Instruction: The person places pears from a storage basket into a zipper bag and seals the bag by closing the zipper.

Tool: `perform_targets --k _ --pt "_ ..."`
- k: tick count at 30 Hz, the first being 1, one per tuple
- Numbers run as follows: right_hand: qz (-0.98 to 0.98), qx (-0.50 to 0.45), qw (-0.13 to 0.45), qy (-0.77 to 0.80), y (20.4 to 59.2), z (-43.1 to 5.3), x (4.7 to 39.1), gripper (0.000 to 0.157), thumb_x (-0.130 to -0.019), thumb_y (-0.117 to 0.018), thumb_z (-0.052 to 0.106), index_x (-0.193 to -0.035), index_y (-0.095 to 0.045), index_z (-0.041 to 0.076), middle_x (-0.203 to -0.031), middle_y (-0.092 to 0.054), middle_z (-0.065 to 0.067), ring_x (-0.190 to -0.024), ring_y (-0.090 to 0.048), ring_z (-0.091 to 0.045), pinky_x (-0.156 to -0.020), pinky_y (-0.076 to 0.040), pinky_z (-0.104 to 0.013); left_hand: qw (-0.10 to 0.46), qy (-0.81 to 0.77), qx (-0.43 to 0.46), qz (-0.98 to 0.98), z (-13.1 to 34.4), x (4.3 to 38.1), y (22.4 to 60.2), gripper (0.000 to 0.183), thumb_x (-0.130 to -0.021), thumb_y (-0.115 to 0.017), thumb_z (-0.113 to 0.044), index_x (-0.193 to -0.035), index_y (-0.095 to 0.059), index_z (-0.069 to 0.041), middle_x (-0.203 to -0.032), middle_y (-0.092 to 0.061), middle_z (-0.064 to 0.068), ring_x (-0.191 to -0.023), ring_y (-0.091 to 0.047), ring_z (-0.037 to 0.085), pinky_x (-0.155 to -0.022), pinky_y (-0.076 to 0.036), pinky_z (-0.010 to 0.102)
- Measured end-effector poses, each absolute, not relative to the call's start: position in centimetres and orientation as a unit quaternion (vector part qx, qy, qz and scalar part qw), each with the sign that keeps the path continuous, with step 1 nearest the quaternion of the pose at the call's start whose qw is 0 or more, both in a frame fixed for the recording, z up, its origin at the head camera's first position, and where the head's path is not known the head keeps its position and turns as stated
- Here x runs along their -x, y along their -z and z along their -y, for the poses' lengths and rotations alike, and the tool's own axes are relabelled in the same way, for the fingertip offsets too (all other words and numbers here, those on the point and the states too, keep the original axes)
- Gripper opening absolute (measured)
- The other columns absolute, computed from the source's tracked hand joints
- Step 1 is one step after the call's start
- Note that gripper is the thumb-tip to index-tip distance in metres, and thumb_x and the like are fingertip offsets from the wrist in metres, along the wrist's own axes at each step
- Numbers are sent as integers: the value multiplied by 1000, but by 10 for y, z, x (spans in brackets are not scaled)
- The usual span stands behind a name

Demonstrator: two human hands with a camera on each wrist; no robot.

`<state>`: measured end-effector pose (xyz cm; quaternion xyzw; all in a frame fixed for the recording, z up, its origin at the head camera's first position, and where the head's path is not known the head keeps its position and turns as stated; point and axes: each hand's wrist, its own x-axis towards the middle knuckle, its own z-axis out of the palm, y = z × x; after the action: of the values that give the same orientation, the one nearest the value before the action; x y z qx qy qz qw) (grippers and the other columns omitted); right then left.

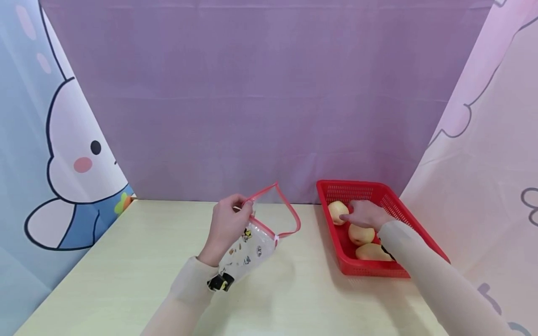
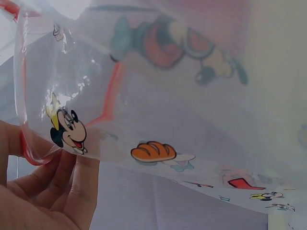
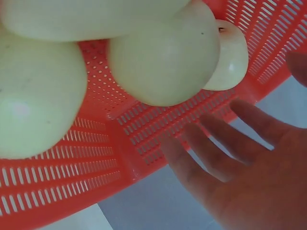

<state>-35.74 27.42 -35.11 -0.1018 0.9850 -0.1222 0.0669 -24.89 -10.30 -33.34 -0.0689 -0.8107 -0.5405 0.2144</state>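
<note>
My left hand pinches the red-trimmed rim of a clear plastic bag with cartoon prints, whose mouth gapes toward the right. In the left wrist view, the bag's see-through side fills most of the picture, and fingers grip its red edge. Over a red plastic basket reaches my right hand, fingers spread and holding nothing. Closest to it is a pale yellow apple at the basket's left side. Another pale round fruit and a longer pale fruit lie nearer me, partly hidden by the right arm.
A pale wooden table carries everything. Behind it hangs a purple cloth. Printed cloths stand along the left and right sides. The slotted basket wall rises around the fruit.
</note>
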Motion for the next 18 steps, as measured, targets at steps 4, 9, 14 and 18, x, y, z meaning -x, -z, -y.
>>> perform_targets --k 4,9,14,18 --pt "-981 87 110 137 353 -277 359 57 -79 -80 48 -118 -63 9 -101 -65 -5 -93 -61 -26 -79 -57 -50 214 542 68 810 104 249 334 16 -98 -61 -15 -90 -73 -8 -78 -68 5 -67 -58 22 -53 -48 30" --pt "-977 96 131 139 356 -280 363 48 -85 -76 42 -118 -64 10 -100 -66 -5 -94 -61 -27 -84 -55 -52 216 544 67 808 104 250 334 15 -98 -61 -14 -92 -73 -7 -78 -68 5 -66 -57 22 -53 -49 29" --pt "-967 77 174 167 361 -283 363 48 -80 -81 32 -120 -63 11 -103 -65 -5 -98 -60 -26 -83 -56 -49 216 544 68 808 104 250 334 15 -98 -61 -14 -91 -73 -7 -78 -68 5 -66 -57 22 -53 -48 29" --pt "-967 88 186 152 364 -285 362 49 -81 -78 28 -122 -62 6 -109 -63 -11 -102 -58 -32 -86 -54 -50 216 543 68 809 104 251 335 15 -98 -61 -14 -91 -73 -7 -78 -67 5 -66 -57 22 -53 -48 29"
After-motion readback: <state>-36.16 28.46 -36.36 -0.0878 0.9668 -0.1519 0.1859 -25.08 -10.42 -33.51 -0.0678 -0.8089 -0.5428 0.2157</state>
